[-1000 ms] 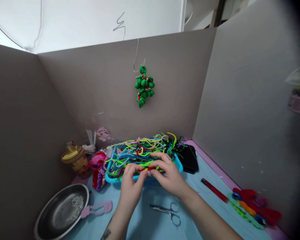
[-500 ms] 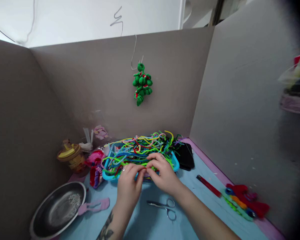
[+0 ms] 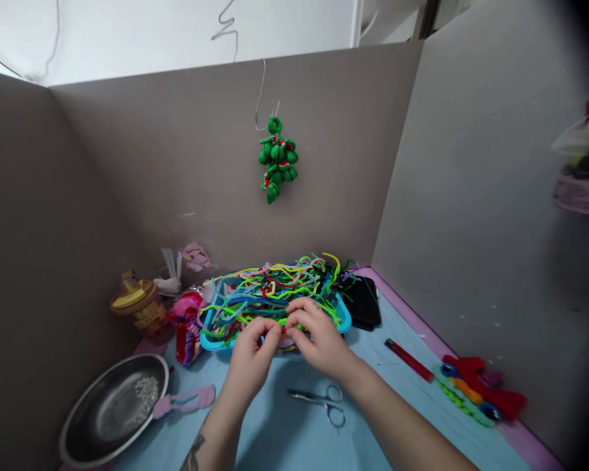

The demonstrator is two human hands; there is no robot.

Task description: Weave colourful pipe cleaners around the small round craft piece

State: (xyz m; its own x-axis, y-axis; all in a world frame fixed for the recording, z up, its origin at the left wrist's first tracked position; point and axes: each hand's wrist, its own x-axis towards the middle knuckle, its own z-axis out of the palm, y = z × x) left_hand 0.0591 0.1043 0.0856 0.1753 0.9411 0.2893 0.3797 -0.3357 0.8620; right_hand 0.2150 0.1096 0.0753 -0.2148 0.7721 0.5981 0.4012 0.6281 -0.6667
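My left hand (image 3: 251, 353) and my right hand (image 3: 318, 339) meet at the front edge of a blue tray (image 3: 344, 322) heaped with coloured pipe cleaners (image 3: 275, 288). Both hands have their fingertips pinched together on a small red pipe-cleaner piece (image 3: 283, 329) between them. Silver scissors (image 3: 319, 400) lie on the blue mat just below my right wrist. A green pipe-cleaner ornament (image 3: 277, 159) hangs from a wire hook on the back cardboard wall.
Grey cardboard walls enclose the desk on three sides. A steel bowl (image 3: 112, 409) with small beads sits front left, beside a pink strip (image 3: 186, 400). A black phone (image 3: 362, 301), a red pen (image 3: 408, 360) and coloured pipe-cleaner shapes (image 3: 476, 391) lie to the right. A yellow jar (image 3: 136, 304) stands back left.
The view has shifted a little; my hands stay at the tray's front edge, fingers drawn closer together around the red piece.
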